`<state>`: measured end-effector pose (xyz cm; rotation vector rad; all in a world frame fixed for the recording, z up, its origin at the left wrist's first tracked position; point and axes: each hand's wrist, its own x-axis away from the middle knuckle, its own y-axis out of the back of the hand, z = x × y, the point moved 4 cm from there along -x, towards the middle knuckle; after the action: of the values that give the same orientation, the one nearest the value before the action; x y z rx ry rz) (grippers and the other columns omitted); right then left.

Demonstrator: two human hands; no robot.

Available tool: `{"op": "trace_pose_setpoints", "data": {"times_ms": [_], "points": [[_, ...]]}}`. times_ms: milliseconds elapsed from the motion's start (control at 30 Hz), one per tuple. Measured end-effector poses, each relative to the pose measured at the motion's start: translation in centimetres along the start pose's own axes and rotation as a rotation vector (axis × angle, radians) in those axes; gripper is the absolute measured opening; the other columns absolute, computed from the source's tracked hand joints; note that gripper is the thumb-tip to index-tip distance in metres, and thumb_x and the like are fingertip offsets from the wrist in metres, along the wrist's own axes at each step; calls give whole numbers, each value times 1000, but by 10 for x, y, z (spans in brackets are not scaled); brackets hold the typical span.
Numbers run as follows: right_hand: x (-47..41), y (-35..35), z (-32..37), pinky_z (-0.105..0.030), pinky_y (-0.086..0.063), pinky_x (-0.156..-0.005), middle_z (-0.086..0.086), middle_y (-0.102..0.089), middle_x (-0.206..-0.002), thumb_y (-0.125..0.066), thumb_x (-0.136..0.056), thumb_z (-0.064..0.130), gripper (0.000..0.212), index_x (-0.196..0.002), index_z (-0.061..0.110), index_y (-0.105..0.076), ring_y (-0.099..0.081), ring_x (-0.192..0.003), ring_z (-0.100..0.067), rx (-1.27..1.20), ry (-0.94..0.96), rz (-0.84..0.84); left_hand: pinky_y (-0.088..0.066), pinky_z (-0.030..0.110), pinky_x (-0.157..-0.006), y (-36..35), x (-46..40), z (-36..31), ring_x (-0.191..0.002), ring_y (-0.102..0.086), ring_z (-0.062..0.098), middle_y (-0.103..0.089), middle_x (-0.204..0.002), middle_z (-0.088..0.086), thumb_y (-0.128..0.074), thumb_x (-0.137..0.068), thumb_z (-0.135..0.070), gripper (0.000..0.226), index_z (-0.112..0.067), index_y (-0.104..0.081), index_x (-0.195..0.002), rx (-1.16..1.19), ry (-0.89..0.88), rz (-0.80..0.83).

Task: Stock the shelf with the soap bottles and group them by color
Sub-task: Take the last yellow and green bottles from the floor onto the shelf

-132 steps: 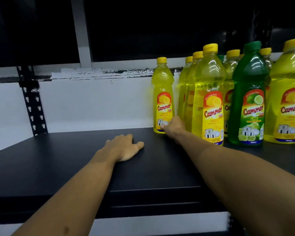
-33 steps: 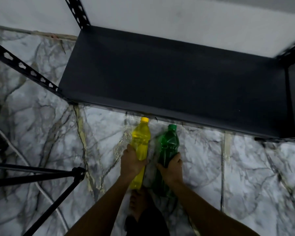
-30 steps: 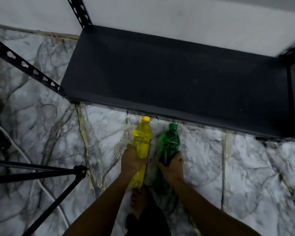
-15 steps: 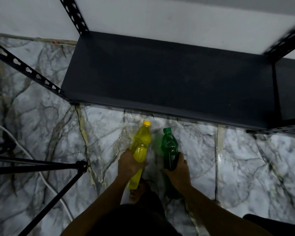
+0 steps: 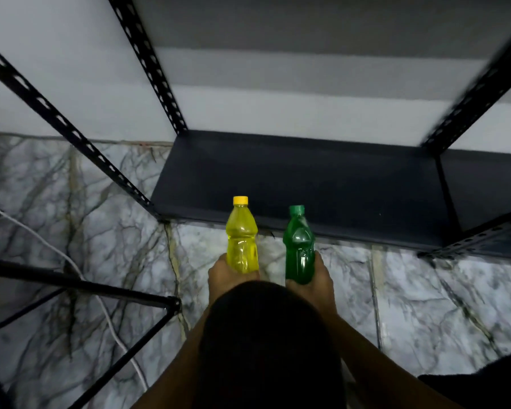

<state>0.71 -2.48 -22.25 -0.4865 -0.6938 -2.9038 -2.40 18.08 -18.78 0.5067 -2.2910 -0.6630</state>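
Hands hold one soap bottle each, low in front of the dark shelf.

The left hand (image 5: 223, 276) wraps tight round the bottom part of the yellow bottle (image 5: 242, 242). The right hand (image 5: 317, 278) wraps tight round the bottom part of the green bottle (image 5: 298, 249). Both bottles stand side by side with a small gap between them. Each one is long from bottom to cap, and the caps point up and away, toward the bottom shelf (image 5: 322, 178). They are up in the air over the marble floor (image 5: 101, 231), just by the shelf's front edge.
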Motion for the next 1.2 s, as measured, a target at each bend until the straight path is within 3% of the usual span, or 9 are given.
{"op": "trace_pose_setpoints", "data": {"times_ms": [100, 200, 300, 433, 600, 733, 867, 1033, 1200], "points": [[-1, 14, 34, -43, -56, -78, 7, -62, -106, -76, -67, 26, 70, -130, 34, -46, -63, -96, -15, 2, 177, 10, -39, 20, -64, 28, 9, -27, -76, -56, 14, -61, -84, -5, -88, -63, -23, 46, -19, -59, -99, 74, -52, -98], [2, 34, 69, -40, -54, -84, 6, -59, -112, -80, -70, 31, 75, -135, 30, -42, -60, -104, -17, 77, 326, 16, -42, 25, -68, 52, 28, -51, -85, -64, 22, -68, -94, 3, -89, -60, -27, 55, -14, -62, -106, 142, -135, -211], [17, 58, 103, -35, -48, -97, 7, -53, -127, -81, -70, 23, 87, -144, 28, -35, -53, -118, -15, 86, 441, -12, -41, 27, -70, 73, 57, -80, -92, -62, 24, -66, -98, 2, -90, -59, -41, 66, -14, -60, -111, 148, -229, -292], [45, 93, 148, -42, -46, -104, 6, -50, -138, -82, -67, 27, 97, -148, 34, -28, -48, -127, -15, 25, 543, -80, -41, 25, -66, 102, 99, -113, -83, -61, 21, -64, -89, -2, -89, -57, -45, 64, -15, -62, -106, 127, -389, -405], [81, 135, 204, -45, -46, -104, 7, -53, -135, -84, -68, 24, 92, -145, 34, -35, -49, -126, -14, -71, 690, -200, -54, 32, -66, 132, 146, -150, -79, -66, 20, -70, -86, -4, -87, -51, -55, 63, -24, -63, -99, 111, -553, -503], [105, 167, 242, -44, -43, -108, 5, -50, -142, -86, -68, 26, 97, -149, 25, -33, -44, -133, -14, -102, 804, -309, -55, 35, -70, 145, 180, -190, -83, -64, 21, -69, -90, -5, -84, -50, -60, 65, -26, -61, -101, 125, -675, -530], [128, 199, 280, -44, -43, -107, 0, -50, -142, -88, -66, 23, 100, -150, 21, -33, -46, -131, -18, -96, 920, -455, -45, 28, -68, 154, 214, -236, -87, -63, 23, -68, -95, -1, -85, -54, -56, 68, -21, -60, -107, 172, -778, -569], [146, 237, 325, -25, -38, -98, -13, -55, -130, -81, -66, 30, 95, -147, 8, -37, -49, -118, -22, -19, 1069, -767, -41, 28, -70, 167, 241, -288, -94, -62, 25, -67, -101, 1, -81, -56, -62, 71, -20, -58, -109, 235, -867, -650], [147, 278, 370, -50, -47, -94, -15, -53, -119, -77, -66, 37, 92, -144, 5, -40, -50, -113, -27, -28, 1134, -934, -39, 27, -67, 185, 260, -341, -84, -59, 19, -67, -95, -2, -82, -55, -61, 64, -21, -59, -100, 310, -964, -687]]}}
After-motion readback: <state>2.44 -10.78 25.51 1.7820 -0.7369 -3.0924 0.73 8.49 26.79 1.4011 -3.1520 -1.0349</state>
